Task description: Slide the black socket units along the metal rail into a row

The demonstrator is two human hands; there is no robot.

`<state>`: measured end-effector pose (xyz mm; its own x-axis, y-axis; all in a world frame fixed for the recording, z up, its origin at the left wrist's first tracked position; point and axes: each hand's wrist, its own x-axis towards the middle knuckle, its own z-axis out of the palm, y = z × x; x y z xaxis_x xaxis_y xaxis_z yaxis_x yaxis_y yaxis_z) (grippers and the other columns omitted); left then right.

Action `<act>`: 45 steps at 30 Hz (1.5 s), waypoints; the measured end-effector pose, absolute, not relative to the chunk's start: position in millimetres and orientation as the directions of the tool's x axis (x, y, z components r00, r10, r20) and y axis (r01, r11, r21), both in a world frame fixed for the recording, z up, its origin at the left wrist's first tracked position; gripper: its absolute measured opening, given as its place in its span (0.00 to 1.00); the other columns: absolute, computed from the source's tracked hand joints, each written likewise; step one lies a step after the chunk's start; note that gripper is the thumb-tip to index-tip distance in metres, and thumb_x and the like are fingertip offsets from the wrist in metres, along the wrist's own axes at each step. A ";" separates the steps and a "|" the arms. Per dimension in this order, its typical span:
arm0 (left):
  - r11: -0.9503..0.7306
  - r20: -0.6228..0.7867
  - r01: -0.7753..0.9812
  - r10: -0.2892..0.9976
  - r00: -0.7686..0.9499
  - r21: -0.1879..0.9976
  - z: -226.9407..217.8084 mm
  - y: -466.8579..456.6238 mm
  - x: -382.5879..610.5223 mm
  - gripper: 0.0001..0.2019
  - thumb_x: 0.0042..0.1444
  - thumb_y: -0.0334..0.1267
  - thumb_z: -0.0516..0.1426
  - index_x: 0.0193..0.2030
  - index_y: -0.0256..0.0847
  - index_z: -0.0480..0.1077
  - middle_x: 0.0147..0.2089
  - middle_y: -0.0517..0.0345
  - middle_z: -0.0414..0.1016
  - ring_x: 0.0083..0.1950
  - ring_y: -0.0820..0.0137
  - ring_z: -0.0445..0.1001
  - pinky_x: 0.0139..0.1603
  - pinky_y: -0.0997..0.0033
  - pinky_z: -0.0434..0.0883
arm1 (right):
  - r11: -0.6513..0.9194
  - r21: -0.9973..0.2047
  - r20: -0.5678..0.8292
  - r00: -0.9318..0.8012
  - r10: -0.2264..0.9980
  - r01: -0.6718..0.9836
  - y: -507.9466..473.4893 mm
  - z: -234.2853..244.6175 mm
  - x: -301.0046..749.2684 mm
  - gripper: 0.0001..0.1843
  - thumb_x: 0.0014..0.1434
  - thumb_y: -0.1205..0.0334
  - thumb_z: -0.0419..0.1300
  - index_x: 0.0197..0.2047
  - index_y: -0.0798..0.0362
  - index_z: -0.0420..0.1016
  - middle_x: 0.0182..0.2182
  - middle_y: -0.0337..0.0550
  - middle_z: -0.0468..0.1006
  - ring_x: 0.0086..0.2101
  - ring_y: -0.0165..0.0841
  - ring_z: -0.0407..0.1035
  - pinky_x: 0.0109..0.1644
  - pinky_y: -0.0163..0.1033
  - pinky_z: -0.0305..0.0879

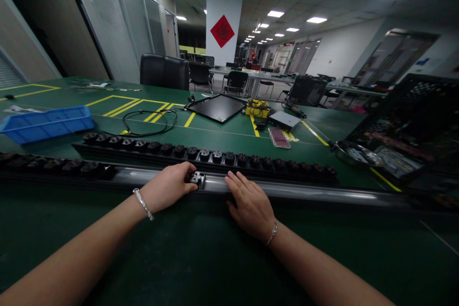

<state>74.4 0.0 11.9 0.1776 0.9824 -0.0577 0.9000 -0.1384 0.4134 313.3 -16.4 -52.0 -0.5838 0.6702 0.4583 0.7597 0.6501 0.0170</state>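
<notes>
A long black glossy rail point(308, 192) runs across the green table in front of me. My left hand point(171, 185) pinches a small black socket module point(196, 178) between thumb and fingers, and the module sits at the rail's channel. Just to the right, my right hand point(252, 206) rests on the rail with its fingers stretched out and nothing held. Behind the rail lies a second black strip point(204, 155) lined with several similar modules. At the left end, several more modules point(71, 166) sit in a row along the near rail.
A blue bin point(50, 123) and a looped black cable point(148, 129) lie on the far left. Further back are a flat dark panel point(217, 107), a yellow box point(258, 108) and a grey box point(284, 119). A metal bowl point(353, 154) stands at right, beside a dark rack.
</notes>
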 end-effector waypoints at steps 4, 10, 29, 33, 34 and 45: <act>-0.169 0.001 0.847 0.981 0.195 0.504 4.2 -2.0 81.3 0.17 0.48 0.36 0.56 0.47 0.40 0.66 0.43 0.54 0.75 0.42 0.66 0.74 0.46 0.67 0.69 | 0.647 0.024 0.467 -0.581 0.667 0.762 -15.2 -56.8 313.7 0.32 0.55 0.65 0.54 0.64 0.52 0.55 0.63 0.48 0.52 0.60 0.41 0.50 0.57 0.46 0.56; -0.282 0.120 0.734 0.956 0.267 0.617 -5.9 -8.3 96.4 0.16 0.45 0.26 0.52 0.43 0.40 0.63 0.41 0.54 0.72 0.42 0.68 0.74 0.46 0.66 0.70 | 0.660 0.047 0.455 -0.604 0.654 0.750 -14.6 -58.4 314.5 0.34 0.55 0.67 0.56 0.63 0.36 0.56 0.65 0.47 0.44 0.61 0.44 0.49 0.55 0.46 0.58; -0.620 0.231 0.785 0.763 0.604 -0.005 -34.6 -10.0 103.6 0.29 0.55 0.48 0.56 0.62 0.44 0.55 0.66 0.48 0.55 0.66 0.57 0.55 0.64 0.50 0.54 | 0.648 0.032 0.431 -0.596 0.678 0.761 -21.0 -45.5 316.4 0.26 0.53 0.65 0.56 0.56 0.43 0.67 0.64 0.48 0.48 0.60 0.46 0.51 0.56 0.50 0.55; -0.612 0.224 0.790 0.768 0.600 -0.019 -33.8 -9.2 103.1 0.28 0.55 0.48 0.56 0.62 0.51 0.56 0.66 0.50 0.55 0.65 0.58 0.56 0.63 0.50 0.54 | 0.642 0.070 0.473 -0.592 0.653 0.764 -23.9 -33.5 322.3 0.16 0.56 0.59 0.56 0.48 0.49 0.72 0.62 0.47 0.55 0.60 0.46 0.49 0.58 0.52 0.52; -0.614 0.226 0.789 0.766 0.601 -0.018 -33.5 -9.2 103.0 0.28 0.54 0.48 0.56 0.62 0.52 0.56 0.66 0.50 0.55 0.65 0.58 0.57 0.63 0.50 0.54 | 0.636 0.083 0.473 -0.592 0.652 0.767 -24.4 -29.4 324.6 0.14 0.57 0.58 0.55 0.46 0.50 0.73 0.60 0.47 0.59 0.58 0.45 0.52 0.58 0.51 0.51; -0.614 0.238 0.789 0.767 0.596 0.005 -32.6 -9.1 102.5 0.26 0.55 0.46 0.56 0.61 0.54 0.57 0.66 0.52 0.56 0.64 0.58 0.57 0.62 0.50 0.55 | 0.266 0.342 0.207 -0.348 0.914 0.901 -32.1 15.4 378.4 0.12 0.56 0.65 0.53 0.27 0.54 0.76 0.33 0.53 0.74 0.36 0.42 0.67 0.41 0.49 0.60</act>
<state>102.5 -9.1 -32.6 0.5956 0.7672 0.2381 0.7890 -0.6143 0.0055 378.4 -32.1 15.4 -0.3480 0.9144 0.2066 0.9014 0.2658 0.3418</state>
